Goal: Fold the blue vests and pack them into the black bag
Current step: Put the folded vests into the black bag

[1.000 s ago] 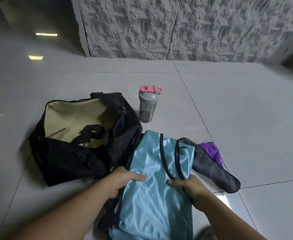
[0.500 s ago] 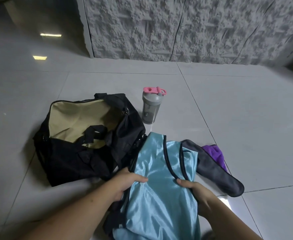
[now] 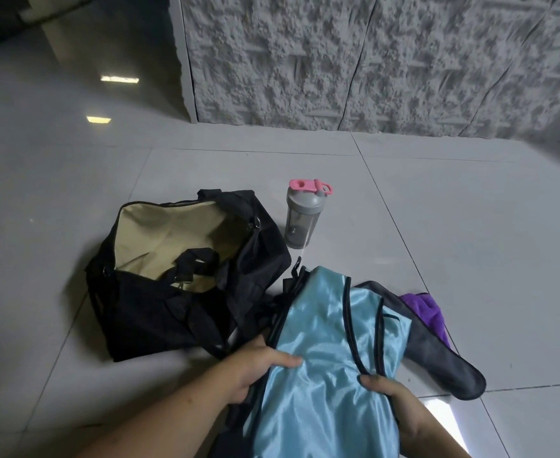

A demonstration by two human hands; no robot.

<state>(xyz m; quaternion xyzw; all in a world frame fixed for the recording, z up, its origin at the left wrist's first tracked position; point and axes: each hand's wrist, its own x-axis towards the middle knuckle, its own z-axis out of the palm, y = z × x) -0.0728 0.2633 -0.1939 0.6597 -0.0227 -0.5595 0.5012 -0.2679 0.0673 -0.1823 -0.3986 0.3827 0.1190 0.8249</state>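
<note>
Both hands grip the blue vest by its edges, left hand and right hand either side, just beside the open black bag.

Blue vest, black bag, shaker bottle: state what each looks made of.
Blue vest: thin synthetic satin, likely polyester; glossy sheen, soft creases, dark piping.
Black bag: matte woven fabric, probably nylon; slumps, with tan lining.
Shaker bottle: translucent grey plastic, pink plastic cap.

bag left of vest, bottle behind
</note>
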